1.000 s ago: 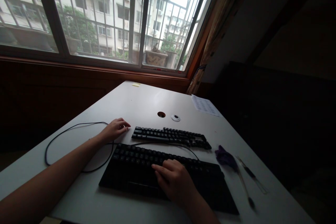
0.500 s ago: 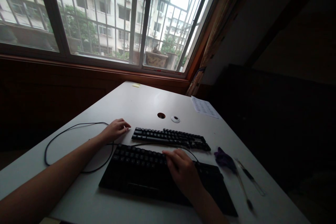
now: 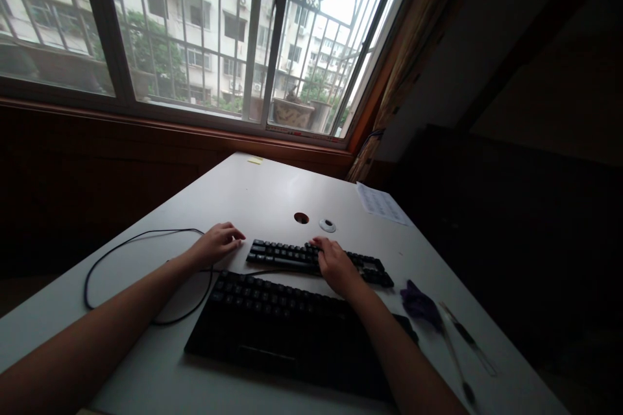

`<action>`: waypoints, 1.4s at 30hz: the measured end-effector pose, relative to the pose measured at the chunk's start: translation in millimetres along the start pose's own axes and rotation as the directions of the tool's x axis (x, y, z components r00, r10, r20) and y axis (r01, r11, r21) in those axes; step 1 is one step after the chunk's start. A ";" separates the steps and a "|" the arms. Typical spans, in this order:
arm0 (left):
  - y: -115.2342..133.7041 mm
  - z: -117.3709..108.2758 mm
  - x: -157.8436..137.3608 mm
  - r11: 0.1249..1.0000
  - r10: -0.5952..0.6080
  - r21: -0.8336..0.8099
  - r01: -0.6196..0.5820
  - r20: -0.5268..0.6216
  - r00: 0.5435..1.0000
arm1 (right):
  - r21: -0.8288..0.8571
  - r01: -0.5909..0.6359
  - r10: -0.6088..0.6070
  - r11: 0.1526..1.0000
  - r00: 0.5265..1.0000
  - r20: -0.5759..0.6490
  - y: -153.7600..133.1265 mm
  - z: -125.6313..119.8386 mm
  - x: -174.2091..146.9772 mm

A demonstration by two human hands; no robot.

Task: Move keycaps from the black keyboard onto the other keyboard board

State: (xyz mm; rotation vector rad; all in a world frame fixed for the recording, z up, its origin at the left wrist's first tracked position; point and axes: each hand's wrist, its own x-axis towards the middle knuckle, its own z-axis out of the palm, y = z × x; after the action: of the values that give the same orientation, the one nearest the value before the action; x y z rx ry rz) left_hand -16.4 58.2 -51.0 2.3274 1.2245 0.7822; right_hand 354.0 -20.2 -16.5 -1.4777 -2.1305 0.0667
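Nearest me lies a black keyboard (image 3: 243, 331), with rows of keys on its far left part and a plain dark surface nearer me. Beyond it is a narrower keyboard-shaped block of black keys (image 3: 282, 254). My right hand (image 3: 337, 269) reaches over the near keyboard to this block, its thumb and fingertips drawn together at the block's far edge. Anything pinched there is too small to make out. My left hand (image 3: 219, 244) rests on the table left of the block, fingers loosely bent and apart, holding nothing visible.
A black cable (image 3: 95, 266) loops on the white table (image 3: 204, 201) at left. Right of the keyboards lie a purple cloth-like item (image 3: 419, 303), a brush-like stick (image 3: 457, 363) and a thin wire-ended tool (image 3: 470, 340). Farther back are a cable hole (image 3: 301, 218), its cover (image 3: 327, 225) and a printed sheet (image 3: 382, 203).
My right hand has moved away from me, from the near keyboard to the far block of keys. My left hand stays almost where it was. The view has shifted slightly.
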 end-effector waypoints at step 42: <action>3.1 0.8 -1.1 0.999 0.015 -0.030 -0.015 -0.019 1.000 | 0.047 0.014 -0.016 0.999 0.999 0.047 -1.3 14.9 72.1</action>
State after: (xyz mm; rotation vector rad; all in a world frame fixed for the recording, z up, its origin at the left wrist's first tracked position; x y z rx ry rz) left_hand -14.5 55.5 -50.1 2.3128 1.1965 0.8232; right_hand 327.9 46.6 0.1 -1.4469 -2.1627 0.1468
